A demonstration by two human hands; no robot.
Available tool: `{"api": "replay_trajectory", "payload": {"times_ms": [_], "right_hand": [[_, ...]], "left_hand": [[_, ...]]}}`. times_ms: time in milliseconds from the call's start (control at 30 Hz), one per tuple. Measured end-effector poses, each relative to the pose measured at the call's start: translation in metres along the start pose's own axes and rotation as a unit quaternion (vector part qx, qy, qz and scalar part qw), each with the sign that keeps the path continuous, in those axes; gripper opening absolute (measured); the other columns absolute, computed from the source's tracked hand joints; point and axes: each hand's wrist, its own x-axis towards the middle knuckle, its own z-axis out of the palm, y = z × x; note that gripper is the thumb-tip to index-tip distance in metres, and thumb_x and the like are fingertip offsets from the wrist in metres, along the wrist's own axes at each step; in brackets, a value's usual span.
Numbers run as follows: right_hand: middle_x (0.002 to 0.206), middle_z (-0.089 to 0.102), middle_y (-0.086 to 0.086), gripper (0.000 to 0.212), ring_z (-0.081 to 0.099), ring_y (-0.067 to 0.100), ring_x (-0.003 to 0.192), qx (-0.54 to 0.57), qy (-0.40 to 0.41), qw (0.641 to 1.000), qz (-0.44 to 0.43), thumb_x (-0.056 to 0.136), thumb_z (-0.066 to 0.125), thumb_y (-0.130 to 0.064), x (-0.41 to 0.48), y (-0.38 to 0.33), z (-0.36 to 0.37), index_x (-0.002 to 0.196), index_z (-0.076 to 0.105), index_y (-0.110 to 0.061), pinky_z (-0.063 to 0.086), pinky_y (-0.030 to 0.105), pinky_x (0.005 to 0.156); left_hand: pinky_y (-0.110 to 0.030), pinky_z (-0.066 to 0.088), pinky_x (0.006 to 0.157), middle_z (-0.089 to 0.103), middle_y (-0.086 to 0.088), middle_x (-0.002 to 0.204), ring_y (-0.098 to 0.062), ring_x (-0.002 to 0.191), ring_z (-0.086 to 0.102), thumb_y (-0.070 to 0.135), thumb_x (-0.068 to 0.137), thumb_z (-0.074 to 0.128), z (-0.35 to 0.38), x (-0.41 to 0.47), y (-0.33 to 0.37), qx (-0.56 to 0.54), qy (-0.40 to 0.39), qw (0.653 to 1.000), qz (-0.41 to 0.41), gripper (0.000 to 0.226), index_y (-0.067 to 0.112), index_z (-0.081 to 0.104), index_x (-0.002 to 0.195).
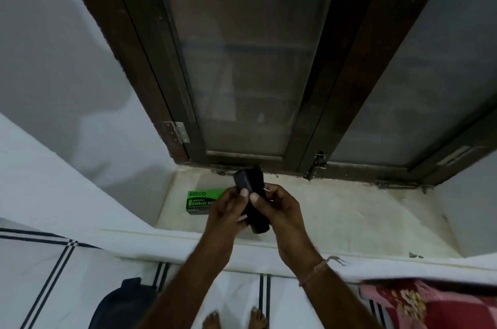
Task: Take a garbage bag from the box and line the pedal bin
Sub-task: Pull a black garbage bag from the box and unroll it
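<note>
Both hands hold the black bag roll [248, 198] above the window sill [336, 210], out of the green box [204, 202]. The left hand [228, 211] grips it; the right hand [277, 205] fingers pinch its edge. Next, probably peel one bag free. The pedal bin is not in view.

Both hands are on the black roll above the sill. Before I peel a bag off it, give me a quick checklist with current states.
1. Roll out of the box: ok. The black garbage bag roll is held above the sill, the green box lying behind it.
2. Two-handed hold: ok. The left hand and the right hand both grip the roll.
3. Loose edge found: cannot tell. The thumbs press on the roll's face, but no free flap shows.
4. One bag separated: not ok. The roll looks fully wound.
5. Pedal bin within reach: cannot tell. No bin is in view.
6. Place to set the roll down: ok. The window sill is bare on the right.
</note>
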Motion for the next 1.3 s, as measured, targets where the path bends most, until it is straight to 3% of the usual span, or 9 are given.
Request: {"api": "replay_trajectory", "payload": {"times_ms": [100,267,467,567,667,800,1033,1133,1300], "right_hand": [[0.089,0.073,0.024,0.034,0.068,0.030,0.085,-0.016,0.026,0.999,0.017,0.090,0.076,-0.022,0.003,0.000,0.004,0.096,0.068,0.011,0.053,0.040,0.078],[0.107,0.078,0.017,0.024,0.072,0.033,0.103,0.027,0.072,0.987,0.143,0.102,0.061,-0.024,0.005,0.000,0.003,0.110,0.072,-0.004,0.059,0.046,0.088],[0.088,0.078,0.008,0.030,0.073,0.023,0.080,0.154,0.109,0.965,0.181,0.110,0.045,-0.025,0.007,-0.018,0.004,0.105,0.071,-0.010,0.055,0.034,0.072],[0.094,0.079,0.003,0.034,0.077,0.017,0.088,0.011,-0.001,0.993,0.115,0.096,0.067,-0.043,0.003,-0.021,0.001,0.103,0.070,-0.009,0.058,0.027,0.077],[0.099,0.077,0.017,0.037,0.076,0.023,0.094,-0.172,-0.043,0.981,0.075,0.082,0.086,-0.031,0.009,-0.011,0.001,0.102,0.072,-0.004,0.062,0.035,0.086],[0.074,0.066,0.009,0.025,0.063,0.023,0.077,-0.161,0.009,0.985,0.059,0.095,0.073,-0.025,0.014,-0.008,-0.002,0.077,0.066,-0.009,0.054,0.040,0.076],[0.093,0.069,0.012,0.024,0.067,0.028,0.088,-0.065,0.023,0.994,0.083,0.108,0.049,-0.012,0.015,-0.012,0.002,0.109,0.072,-0.004,0.059,0.027,0.067],[0.088,0.076,0.014,0.035,0.073,0.022,0.073,-0.094,-0.037,0.989,0.112,0.102,0.062,-0.036,0.013,-0.018,0.008,0.104,0.075,-0.003,0.056,0.024,0.058],[0.068,0.061,0.016,0.038,0.060,0.023,0.057,-0.186,-0.029,0.979,0.074,0.095,0.071,-0.033,0.018,-0.008,0.002,0.081,0.064,0.002,0.050,0.030,0.057]], "left_hand": [[-0.044,0.062,0.081,0.078,-0.013,0.115,-0.028,0.106,0.076,0.032,0.100,0.054,-0.005,-0.001,-0.004,-0.093,-0.005,0.994,-0.065,0.038,0.010,0.064,0.130],[-0.053,0.048,0.111,0.070,-0.015,0.134,-0.033,0.125,0.067,0.053,0.093,0.063,-0.005,0.000,-0.002,-0.108,0.002,0.989,-0.102,0.062,0.014,0.061,0.141],[-0.043,0.061,0.092,0.068,-0.020,0.135,-0.033,0.119,0.070,0.033,0.102,0.054,-0.011,-0.003,0.001,-0.155,-0.020,0.981,-0.114,0.048,0.007,0.058,0.142],[-0.047,0.058,0.098,0.067,-0.021,0.136,-0.034,0.122,0.068,0.034,0.105,0.050,-0.011,-0.007,0.001,-0.147,-0.040,0.981,-0.117,0.043,0.007,0.061,0.137],[-0.053,0.045,0.114,0.061,-0.028,0.140,-0.038,0.130,0.061,0.030,0.101,0.059,-0.013,-0.006,0.003,-0.155,-0.049,0.981,-0.104,0.045,-0.002,0.063,0.132],[-0.050,0.052,0.108,0.060,-0.028,0.143,-0.041,0.132,0.060,0.030,0.098,0.064,-0.017,-0.005,0.006,-0.157,-0.044,0.980,-0.118,0.059,-0.005,0.051,0.144],[-0.041,0.063,0.082,0.075,-0.018,0.124,-0.032,0.107,0.075,0.041,0.100,0.058,-0.023,-0.006,0.018,-0.133,-0.041,0.978,-0.153,0.049,0.005,0.065,0.133],[-0.046,0.061,0.090,0.073,-0.021,0.126,-0.036,0.113,0.072,0.037,0.101,0.058,-0.024,-0.007,0.018,-0.120,-0.050,0.980,-0.151,0.047,0.003,0.065,0.133],[-0.042,0.062,0.090,0.069,-0.023,0.133,-0.036,0.117,0.070,0.036,0.099,0.061,-0.032,-0.006,0.018,-0.129,-0.036,0.981,-0.142,0.051,0.003,0.061,0.137]]}}
